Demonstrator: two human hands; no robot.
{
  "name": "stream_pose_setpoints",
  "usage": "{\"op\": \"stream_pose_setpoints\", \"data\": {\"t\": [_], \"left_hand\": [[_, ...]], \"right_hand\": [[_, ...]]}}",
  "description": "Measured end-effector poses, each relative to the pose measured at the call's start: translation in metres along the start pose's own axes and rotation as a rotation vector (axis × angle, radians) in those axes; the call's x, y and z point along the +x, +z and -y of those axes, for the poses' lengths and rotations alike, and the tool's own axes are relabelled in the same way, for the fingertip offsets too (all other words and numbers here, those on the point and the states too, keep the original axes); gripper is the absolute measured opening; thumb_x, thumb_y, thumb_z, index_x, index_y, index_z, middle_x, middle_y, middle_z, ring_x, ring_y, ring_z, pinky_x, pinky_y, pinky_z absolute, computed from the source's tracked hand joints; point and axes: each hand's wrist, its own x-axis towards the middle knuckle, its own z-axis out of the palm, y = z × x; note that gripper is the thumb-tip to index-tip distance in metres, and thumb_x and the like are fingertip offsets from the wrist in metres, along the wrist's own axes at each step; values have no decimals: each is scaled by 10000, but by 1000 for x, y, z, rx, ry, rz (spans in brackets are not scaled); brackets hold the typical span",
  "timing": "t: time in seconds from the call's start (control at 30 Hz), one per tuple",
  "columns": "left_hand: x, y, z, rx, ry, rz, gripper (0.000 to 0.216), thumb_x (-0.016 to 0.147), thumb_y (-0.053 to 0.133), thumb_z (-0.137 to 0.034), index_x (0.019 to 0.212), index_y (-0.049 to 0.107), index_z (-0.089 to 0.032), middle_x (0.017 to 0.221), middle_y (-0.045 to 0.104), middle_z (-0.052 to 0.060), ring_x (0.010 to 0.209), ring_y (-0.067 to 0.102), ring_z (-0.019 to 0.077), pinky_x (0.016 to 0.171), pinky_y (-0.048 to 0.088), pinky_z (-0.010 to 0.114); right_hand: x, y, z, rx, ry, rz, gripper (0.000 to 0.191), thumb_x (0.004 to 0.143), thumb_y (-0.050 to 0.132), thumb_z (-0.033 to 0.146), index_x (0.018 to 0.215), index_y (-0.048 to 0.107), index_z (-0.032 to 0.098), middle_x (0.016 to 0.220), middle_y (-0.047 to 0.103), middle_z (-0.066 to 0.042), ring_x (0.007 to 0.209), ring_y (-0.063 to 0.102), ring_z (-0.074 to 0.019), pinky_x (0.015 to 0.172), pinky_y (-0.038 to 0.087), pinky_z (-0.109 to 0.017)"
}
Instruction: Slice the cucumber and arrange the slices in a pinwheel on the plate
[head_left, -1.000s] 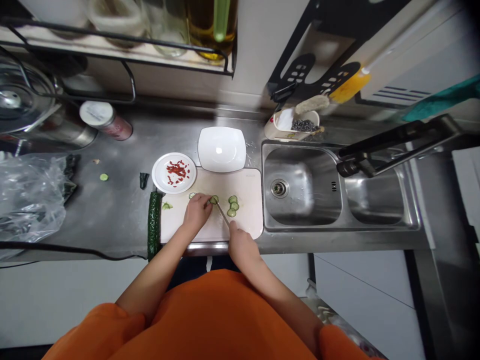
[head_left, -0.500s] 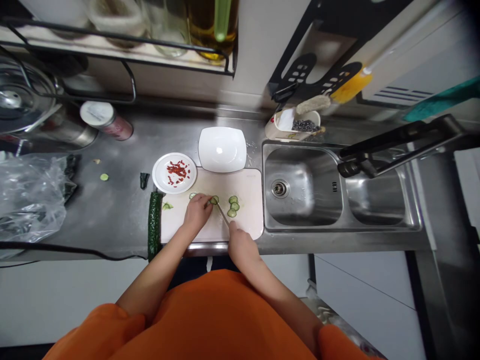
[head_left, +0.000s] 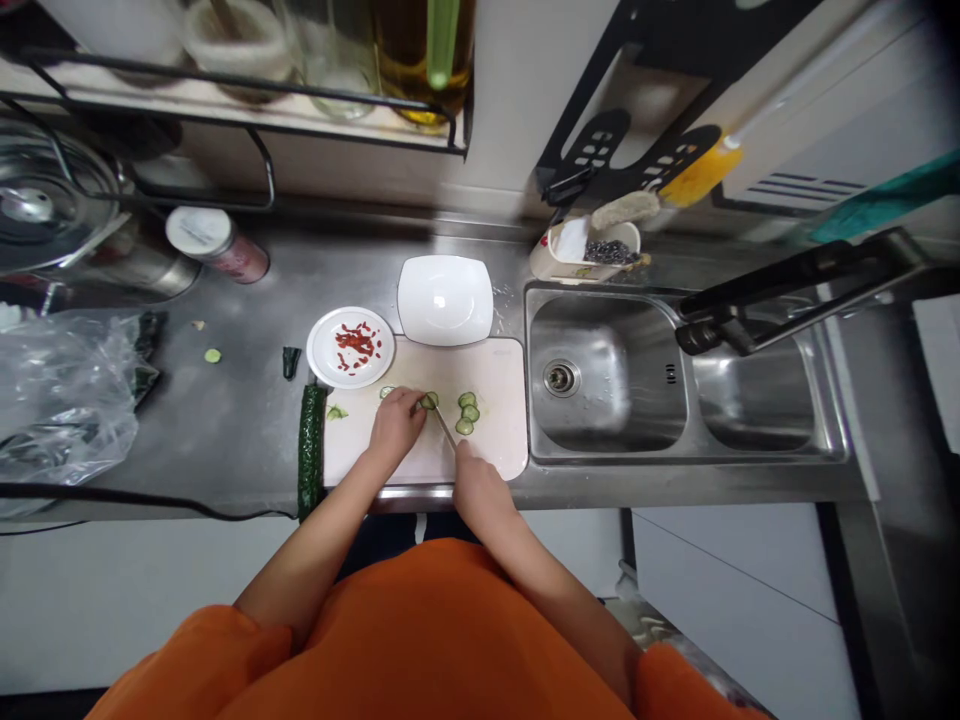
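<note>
On the white cutting board (head_left: pixel 499 400), my left hand (head_left: pixel 397 422) is closed with its fingertips on a cucumber piece (head_left: pixel 430 400). My right hand (head_left: pixel 482 488) grips a knife (head_left: pixel 447 430), its handle hidden in the fist; the tip of its narrow blade meets that piece. Several cucumber slices (head_left: pixel 468 412) lie right of the blade, and another slice (head_left: pixel 386 392) shows behind my left fingers. Green scraps (head_left: pixel 337 411) rest at the board's left side. A longer dark green cucumber (head_left: pixel 310 450) lies along its left edge.
A white plate of red pieces (head_left: pixel 337 372) overlaps the board's back left corner. Behind the board stands a white square dish (head_left: pixel 445 290). The steel sink (head_left: pixel 615 390) adjoins on the right. Leftward are a cucumber end (head_left: pixel 291 362), a jar (head_left: pixel 240 258) and a plastic bag (head_left: pixel 67 390).
The knife handle and my right hand have shifted very slightly left. The camera view has moved a little; my left hand stays on the cucumber piece.
</note>
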Motion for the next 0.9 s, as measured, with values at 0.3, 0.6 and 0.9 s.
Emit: {"op": "stream_pose_setpoints", "data": {"t": [0.3,0.6,0.9], "left_hand": [[2,-9,-15,-27,-81,4,118,705,557,-153,791,623,-200,783,644,25,751,581,170,728,449,276],[-4,-51,2,-131,-459,-136,193,713,606,-333,836,652,-192,740,677,-7,686,598,140,699,450,240],[-11,-50,7,225,-171,-206,203,802,505,-259,911,661,-188,919,662,91,859,593,224,799,452,331]], "right_hand": [[-18,16,-28,43,21,20,439,807,301,-15,1186,451,150,906,660,-122,908,639,-241,693,433,-284],[-19,9,-29,77,38,70,447,785,324,-16,1181,451,147,910,662,-126,920,634,-253,704,431,-295],[-21,9,-28,51,46,52,432,819,313,-5,1196,452,151,932,663,-131,930,637,-235,719,443,-283]]}}
